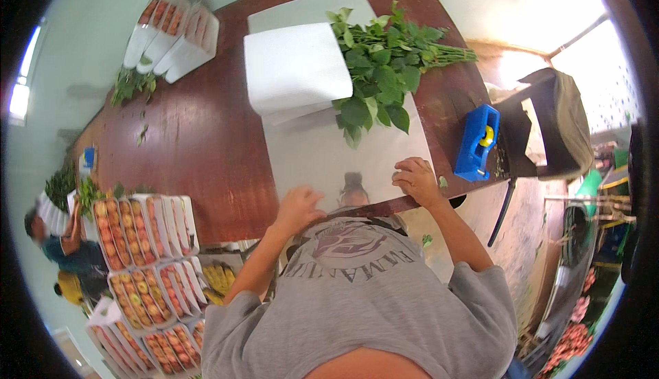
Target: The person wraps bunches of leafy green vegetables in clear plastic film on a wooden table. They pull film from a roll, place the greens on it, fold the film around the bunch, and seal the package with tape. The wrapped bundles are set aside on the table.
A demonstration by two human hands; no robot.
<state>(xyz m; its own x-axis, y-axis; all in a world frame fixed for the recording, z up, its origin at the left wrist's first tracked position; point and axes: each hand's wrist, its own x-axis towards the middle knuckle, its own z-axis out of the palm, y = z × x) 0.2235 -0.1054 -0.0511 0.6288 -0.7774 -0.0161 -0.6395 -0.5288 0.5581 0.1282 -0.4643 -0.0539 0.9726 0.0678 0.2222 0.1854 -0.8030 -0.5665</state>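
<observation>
A bundle of leafy cut stems (383, 70) lies across a smooth, reflective pale sheet (314, 157) on the table, stem ends to the right. White corrugated cardboard (296, 67) is folded over its left end, so any blooms there are hidden. My left hand (301, 206), slightly blurred, hovers or rests near the sheet's front left corner with fingers apart and nothing visible in it. By the sheet's front right edge is my right hand (416, 179), its fingers bent and loosely spread, without a visible object. Both hands are apart from the bundle.
A blue tape dispenser (476, 142) stands at the right edge of the brown wooden table (206, 121). Cardboard-wrapped flower bunches (175, 34) lie at the far left; several more (139, 235) are stacked nearer. Two people (72, 250) are beyond them. A cloth-draped chair (561, 121) stands right.
</observation>
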